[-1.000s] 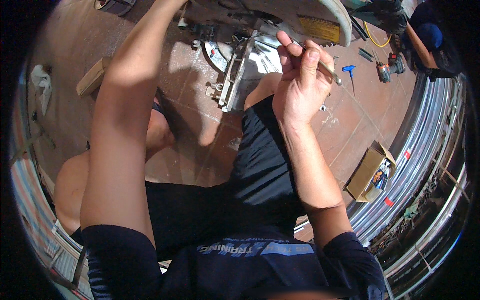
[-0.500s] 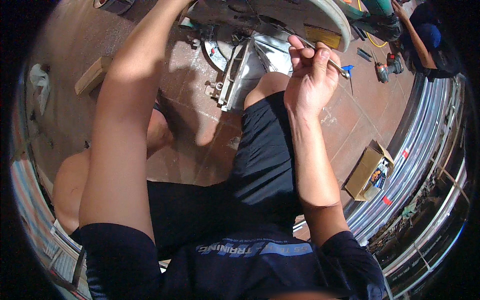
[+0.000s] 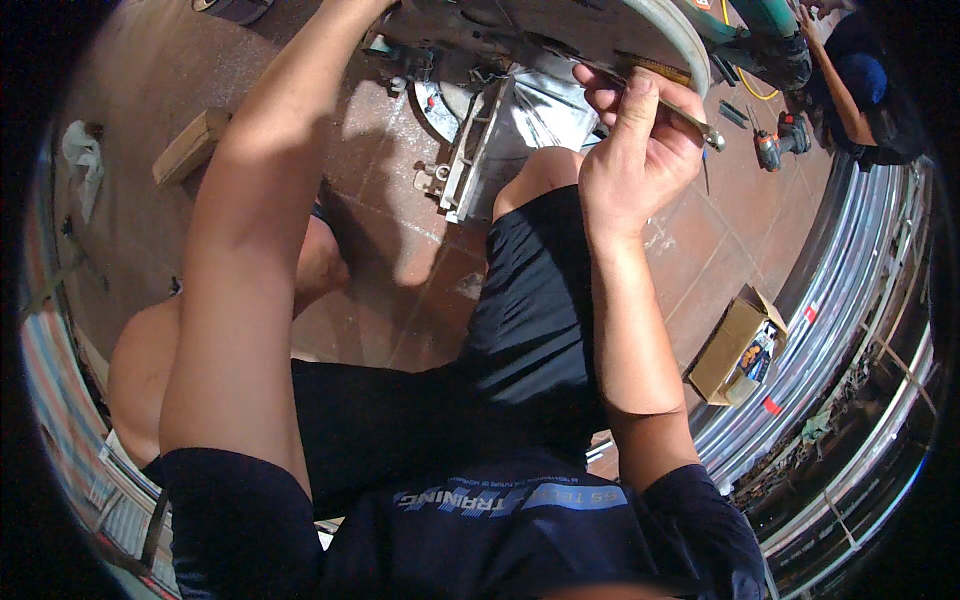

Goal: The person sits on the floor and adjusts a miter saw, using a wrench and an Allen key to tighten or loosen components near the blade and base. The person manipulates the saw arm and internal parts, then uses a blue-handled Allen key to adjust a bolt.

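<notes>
My right hand [image 3: 640,160] is closed around a slim metal wrench [image 3: 712,136], its rounded end sticking out past my fingers to the right. The fingers and the wrench's other end are at the large curved guard [image 3: 590,30] of a mitre saw; whether the wrench sits on a bolt there is hidden. Below the guard lie the saw's curved scale [image 3: 436,112] and its metal fence [image 3: 474,155]. My left forearm [image 3: 265,150] reaches up to the saw's left side, and that hand is beyond the upper edge.
A cordless drill [image 3: 780,142] lies on the tiled floor to the right, near another person [image 3: 860,90]. Nearer are an open cardboard box [image 3: 735,350] and long metal profiles [image 3: 800,330]. At the left are a wooden block [image 3: 190,148] and a white plastic bag [image 3: 82,165].
My right hand has shifted slightly right, and the wrench's outer end has swung right and a little up. The left forearm stays nearly still.
</notes>
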Demonstrator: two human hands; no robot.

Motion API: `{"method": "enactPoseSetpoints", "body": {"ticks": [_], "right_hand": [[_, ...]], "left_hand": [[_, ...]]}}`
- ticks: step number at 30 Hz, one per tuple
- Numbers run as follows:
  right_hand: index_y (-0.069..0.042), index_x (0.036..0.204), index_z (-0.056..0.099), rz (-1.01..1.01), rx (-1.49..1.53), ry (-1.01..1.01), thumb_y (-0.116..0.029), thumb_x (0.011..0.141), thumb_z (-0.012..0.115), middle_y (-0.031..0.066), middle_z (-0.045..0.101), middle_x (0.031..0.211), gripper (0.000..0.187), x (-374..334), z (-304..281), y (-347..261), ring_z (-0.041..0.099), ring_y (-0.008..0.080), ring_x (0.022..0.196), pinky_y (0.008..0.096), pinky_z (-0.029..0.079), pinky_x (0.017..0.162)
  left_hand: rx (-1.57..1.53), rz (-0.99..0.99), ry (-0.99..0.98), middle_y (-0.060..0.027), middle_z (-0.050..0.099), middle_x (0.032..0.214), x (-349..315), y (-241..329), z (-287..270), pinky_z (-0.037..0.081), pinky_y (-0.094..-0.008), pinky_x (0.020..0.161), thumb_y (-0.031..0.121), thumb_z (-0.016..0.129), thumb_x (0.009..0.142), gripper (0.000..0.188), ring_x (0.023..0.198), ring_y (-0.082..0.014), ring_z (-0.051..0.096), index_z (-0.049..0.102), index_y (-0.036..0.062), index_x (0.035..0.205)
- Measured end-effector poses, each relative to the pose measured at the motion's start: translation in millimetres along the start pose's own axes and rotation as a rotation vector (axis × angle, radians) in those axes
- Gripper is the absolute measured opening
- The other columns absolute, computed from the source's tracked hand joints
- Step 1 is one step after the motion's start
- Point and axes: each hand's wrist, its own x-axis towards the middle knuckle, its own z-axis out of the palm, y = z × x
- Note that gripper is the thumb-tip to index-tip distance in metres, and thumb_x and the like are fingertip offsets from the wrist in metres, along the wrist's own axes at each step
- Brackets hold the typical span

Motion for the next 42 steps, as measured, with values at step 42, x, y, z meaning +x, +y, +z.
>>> {"method": "enactPoseSetpoints", "body": {"ticks": [42], "right_hand": [[-0.015, 0.084, 0.067, -1.508, -0.800, -0.463, -0.018, 0.073, 0.078, -0.0011, 0.055, 0.077, 0.016, 115, 57, -85, 0.059, 0.0224, 0.083, 0.0370, 0.038, 0.083]], "left_hand": [[0.242, 0.040, -0.212, -0.0135, 0.077, 0.112, -43, 55, -28, 0.056, -0.0469, 0.092, 0.032, 0.064, 0.098, 0.034, 0.104, -0.0273, 0.074, 0.074, 0.0030, 0.113]]}}
